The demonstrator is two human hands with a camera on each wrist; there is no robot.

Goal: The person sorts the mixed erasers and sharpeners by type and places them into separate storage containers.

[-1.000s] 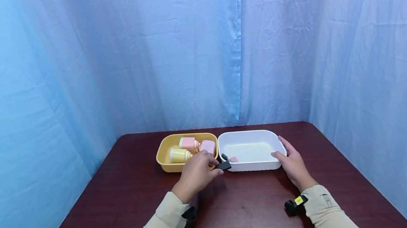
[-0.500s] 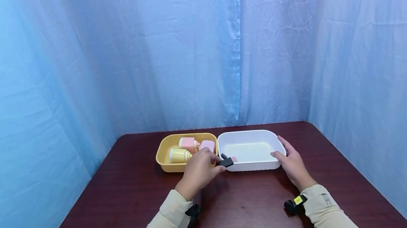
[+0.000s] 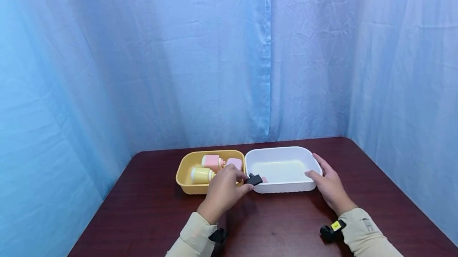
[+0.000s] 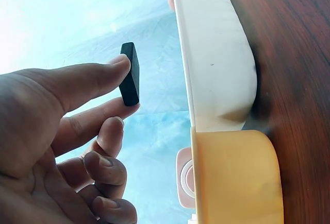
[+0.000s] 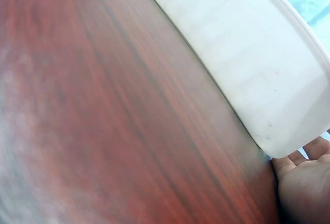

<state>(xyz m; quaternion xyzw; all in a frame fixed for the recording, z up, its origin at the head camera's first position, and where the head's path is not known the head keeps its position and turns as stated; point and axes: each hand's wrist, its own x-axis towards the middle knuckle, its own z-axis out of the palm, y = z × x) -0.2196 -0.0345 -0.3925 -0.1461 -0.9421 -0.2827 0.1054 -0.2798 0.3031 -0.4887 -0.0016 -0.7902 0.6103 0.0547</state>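
Note:
My left hand (image 3: 225, 189) pinches a small flat black rectangular block (image 3: 254, 180) between thumb and index finger. The left wrist view shows the block (image 4: 130, 74) edge-on, with the other fingers curled below it. In the head view it overlaps the near left rim of the white plastic bin (image 3: 286, 187). At that bin's right end, my right hand (image 3: 330, 187) grips the wall, thumb over the rim and fingers along the outside. A small dark piece (image 3: 251, 175) and a pink piece (image 3: 264, 180) lie in the bin's near left corner, partly hidden behind the block.
A yellow bin (image 3: 193, 189) stands against the white bin's left side. It holds a pink bottle (image 3: 211, 161), a yellow bottle (image 3: 201, 175) and a lilac container (image 3: 234, 163). Both bins rest on a dark red wooden table (image 3: 150, 209), with blue curtains (image 3: 214, 70) behind.
My left hand has moved slightly right and up with the black block, bringing it over the white bin's near left rim. My right hand and both bins stay in place.

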